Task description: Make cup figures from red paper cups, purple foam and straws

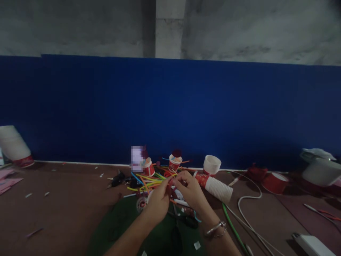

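My left hand [157, 201] and my right hand [190, 190] meet over the brown table [66, 209], fingers pinched together on a small red piece [170, 183] that I cannot make out clearly. A bracelet [215, 229] sits on my right wrist. Just beyond the hands lies a heap of coloured straws [146, 180]. Small red-and-white paper cups [175, 162] stand behind the heap, and a stack of white cups [217, 188] lies on its side to the right of my right hand. A dark green mat [119, 224] lies under my forearms.
A blue wall panel [170, 110] backs the table. A white cup [211, 164] stands behind the lying stack. A large white cup stack [14, 145] leans at far left, a white cable [247, 202] and green cord [231, 224] run right, red bowls [274, 182] and containers [319, 170] sit far right.
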